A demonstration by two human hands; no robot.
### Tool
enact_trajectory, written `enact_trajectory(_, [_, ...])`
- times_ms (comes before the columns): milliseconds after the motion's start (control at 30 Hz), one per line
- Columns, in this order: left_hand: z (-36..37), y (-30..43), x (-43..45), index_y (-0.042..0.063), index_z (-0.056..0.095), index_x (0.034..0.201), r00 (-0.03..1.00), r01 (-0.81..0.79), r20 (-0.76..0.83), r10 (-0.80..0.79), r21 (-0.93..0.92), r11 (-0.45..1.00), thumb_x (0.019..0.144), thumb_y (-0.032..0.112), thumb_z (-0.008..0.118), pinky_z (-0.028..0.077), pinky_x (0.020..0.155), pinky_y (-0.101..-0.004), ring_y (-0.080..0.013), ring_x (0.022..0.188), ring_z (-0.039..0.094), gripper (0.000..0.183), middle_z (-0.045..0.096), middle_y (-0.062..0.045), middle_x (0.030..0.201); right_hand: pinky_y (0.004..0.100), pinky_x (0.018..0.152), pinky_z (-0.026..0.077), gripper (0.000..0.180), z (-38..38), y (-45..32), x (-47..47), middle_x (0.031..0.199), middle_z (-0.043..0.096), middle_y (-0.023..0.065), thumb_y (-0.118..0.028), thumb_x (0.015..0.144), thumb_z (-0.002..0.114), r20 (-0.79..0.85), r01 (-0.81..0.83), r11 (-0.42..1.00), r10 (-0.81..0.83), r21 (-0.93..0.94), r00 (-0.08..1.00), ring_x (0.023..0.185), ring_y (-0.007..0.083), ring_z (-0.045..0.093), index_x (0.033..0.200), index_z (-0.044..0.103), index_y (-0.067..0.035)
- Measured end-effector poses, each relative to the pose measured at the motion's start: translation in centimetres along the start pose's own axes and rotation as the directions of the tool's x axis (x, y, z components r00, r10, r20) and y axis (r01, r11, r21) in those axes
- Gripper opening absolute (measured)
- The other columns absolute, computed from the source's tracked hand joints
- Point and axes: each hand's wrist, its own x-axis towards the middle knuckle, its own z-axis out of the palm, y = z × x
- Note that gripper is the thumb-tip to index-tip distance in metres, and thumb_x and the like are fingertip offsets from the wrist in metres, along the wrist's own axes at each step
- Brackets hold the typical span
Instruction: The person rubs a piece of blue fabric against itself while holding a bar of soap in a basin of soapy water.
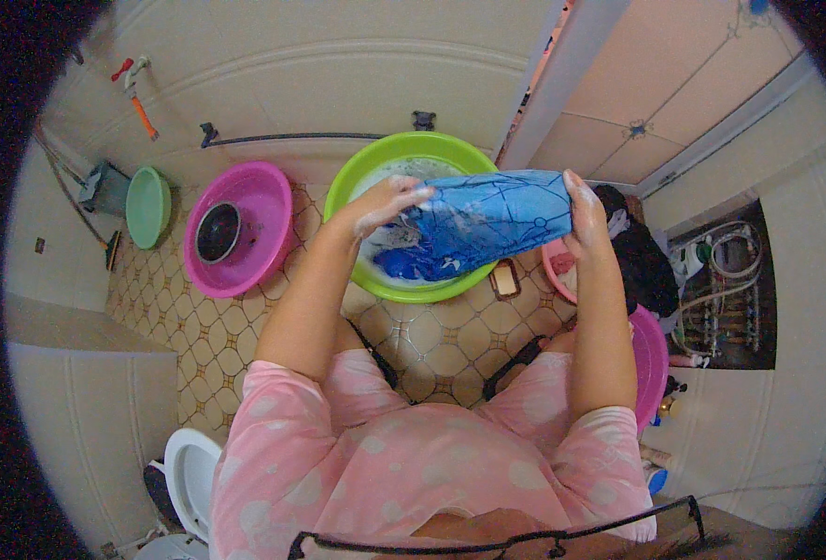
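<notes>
A wet blue patterned cloth [500, 210] is stretched between my two hands above a lime-green basin [413, 294]. My left hand [392, 203], flecked with suds, grips its left end over the basin. At the right, my right hand [584, 213] holds the other end, beyond the basin's rim. The lower part of the cloth hangs down to the water on the left side. Soapy water [420, 168] with foam fills the basin, and darker blue fabric lies at its surface. A bar in a small brown soap dish [505, 280] rests on the tiles near the rim.
To the left stand a magenta basin [273, 210] holding a dark round bowl [218, 233] and a small green basin [149, 208]. Dark clothes [644, 259] lie at the right over pink basins [651, 364]. A red-handled tap [129, 70] is on the wall; a white toilet seat [192, 476] is lower left.
</notes>
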Motion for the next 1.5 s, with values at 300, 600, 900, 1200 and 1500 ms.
enact_trajectory(300, [0.3,0.1,0.5,0.002,0.053,0.097,0.994,-0.112,-0.043,0.104,-0.366,0.924,0.080,0.029,0.049,0.042,0.074,-0.0260,-0.0138,0.085,0.050,0.032,0.054,-0.005,0.088,0.0297,0.076,0.040,0.038,0.9,-0.9,-0.6,0.093,0.053,0.0067,-0.028,0.075,0.055,0.180,0.008,0.913,0.073,-0.409,0.981,0.083,0.0167,0.050,0.104,0.049,-0.005])
enact_trajectory(600, [0.0,0.5,-0.1,0.006,0.052,0.101,0.995,-0.087,0.004,0.101,-0.479,0.874,0.077,0.025,0.053,0.042,0.073,-0.0275,-0.0134,0.082,0.049,0.031,0.052,-0.005,0.092,0.0267,0.077,0.038,0.036,1.4,0.7,-1.1,0.087,0.054,0.0085,-0.028,0.071,0.060,0.343,0.185,0.491,0.253,-0.851,0.905,0.084,0.0162,0.050,0.092,0.055,0.001])
enact_trajectory(900, [1.7,0.6,0.0,0.004,0.056,0.095,0.982,-0.166,0.140,0.131,0.277,0.947,0.077,0.037,0.052,0.039,0.075,-0.0276,-0.0139,0.080,0.050,0.038,0.056,-0.004,0.084,0.0267,0.080,0.038,0.029,1.4,1.9,-0.7,0.091,0.055,0.0045,-0.027,0.082,0.047,0.165,0.013,0.936,0.048,-0.350,0.985,0.085,0.0144,0.051,0.096,0.051,-0.002])
enact_trajectory(1200, [3.8,-0.8,0.8,-0.002,0.049,0.099,0.902,-0.352,-0.203,0.380,0.161,0.922,0.085,0.035,0.037,0.033,0.085,-0.0291,-0.0232,0.095,0.046,0.041,0.051,-0.014,0.099,0.0268,0.075,0.040,0.027,1.9,3.0,-0.3,0.089,0.054,0.0053,-0.029,0.083,0.046,0.075,0.030,0.988,-0.018,-0.154,0.997,0.084,0.0136,0.049,0.093,0.052,-0.004])
enact_trajectory(1500, [8.9,-0.6,2.7,0.004,0.051,0.090,0.928,-0.290,-0.373,0.003,-0.715,0.636,0.085,0.024,0.043,0.042,0.066,-0.0276,-0.0148,0.075,0.051,0.023,0.051,-0.005,0.082,0.0345,0.067,0.043,0.016,7.7,6.5,-2.3,0.073,0.053,0.0117,-0.019,0.080,0.047,0.244,0.529,0.405,-0.573,-0.746,0.783,0.067,0.0273,0.054,0.080,0.051,-0.003])
